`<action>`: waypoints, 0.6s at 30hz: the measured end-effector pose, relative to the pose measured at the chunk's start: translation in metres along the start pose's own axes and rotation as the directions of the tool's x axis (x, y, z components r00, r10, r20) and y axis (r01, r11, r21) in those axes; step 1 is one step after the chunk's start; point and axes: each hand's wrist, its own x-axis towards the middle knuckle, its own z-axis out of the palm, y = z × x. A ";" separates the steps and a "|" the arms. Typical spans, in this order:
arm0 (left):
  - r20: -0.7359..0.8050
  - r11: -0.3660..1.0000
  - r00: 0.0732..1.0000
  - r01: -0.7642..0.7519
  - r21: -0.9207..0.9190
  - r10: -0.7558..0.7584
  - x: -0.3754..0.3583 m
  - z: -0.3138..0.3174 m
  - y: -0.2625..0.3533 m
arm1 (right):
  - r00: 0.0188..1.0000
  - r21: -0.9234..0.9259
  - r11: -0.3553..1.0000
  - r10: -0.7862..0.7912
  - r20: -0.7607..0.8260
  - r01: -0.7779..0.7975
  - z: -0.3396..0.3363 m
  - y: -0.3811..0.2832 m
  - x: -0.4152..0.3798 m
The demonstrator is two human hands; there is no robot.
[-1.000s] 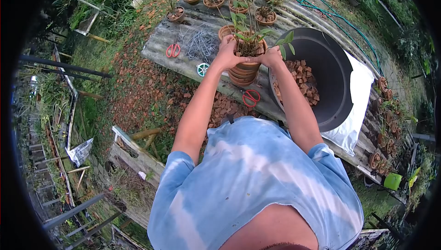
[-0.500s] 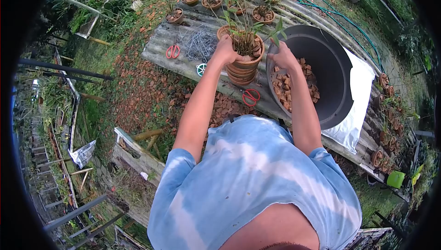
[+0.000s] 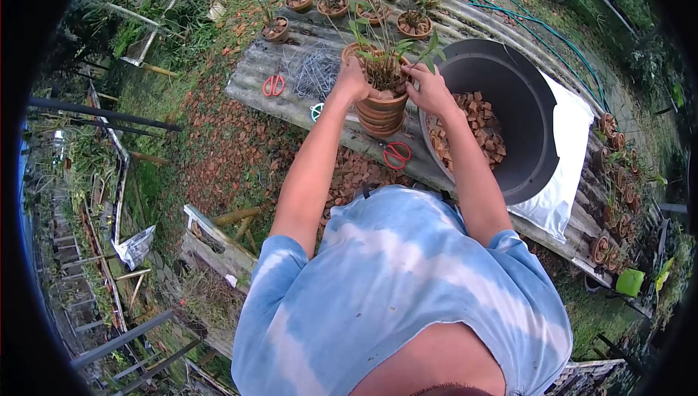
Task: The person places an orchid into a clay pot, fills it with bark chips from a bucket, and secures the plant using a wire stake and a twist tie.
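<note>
A stack of terracotta pots (image 3: 381, 116) stands on the corrugated table, and a leafy plant (image 3: 384, 69) rises from the top pot. At the left rim of that pot is my left hand (image 3: 352, 82), its fingers wrapped round the edge. My right hand (image 3: 429, 89) is at the right rim, fingers bent in against the plant's base; a leaf partly covers them, and what they pinch is too small to make out. Right of the stack, a large black tub (image 3: 525, 127) holds brown husk chunks (image 3: 476, 123).
Red-handled scissors (image 3: 396, 154) lie in front of the stack, another red pair (image 3: 274, 85) farther left beside tangled wire (image 3: 317, 72). Small potted plants (image 3: 414, 24) line the back. A white plastic sack (image 3: 560, 170) lies under the tub's right side. A green hose (image 3: 509, 10) runs behind.
My right hand has moved left, from over the tub's rim to the right side of the top pot. My left hand has stayed at the pot's left rim.
</note>
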 end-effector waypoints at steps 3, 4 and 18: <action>0.085 1.000 0.996 0.020 -0.014 -0.019 -0.007 -0.013 0.011 | 0.999 -0.028 0.999 -0.040 0.000 0.040 -0.002 -0.002 -0.001; 0.117 1.000 0.993 0.016 -0.011 -0.015 -0.007 -0.016 0.015 | 0.999 -0.044 0.998 -0.051 -0.005 0.051 -0.003 -0.003 -0.001; -0.006 0.993 0.993 -0.118 -0.003 0.118 -0.033 -0.024 0.016 | 0.970 0.012 0.987 -0.155 -0.188 0.160 0.013 -0.001 -0.009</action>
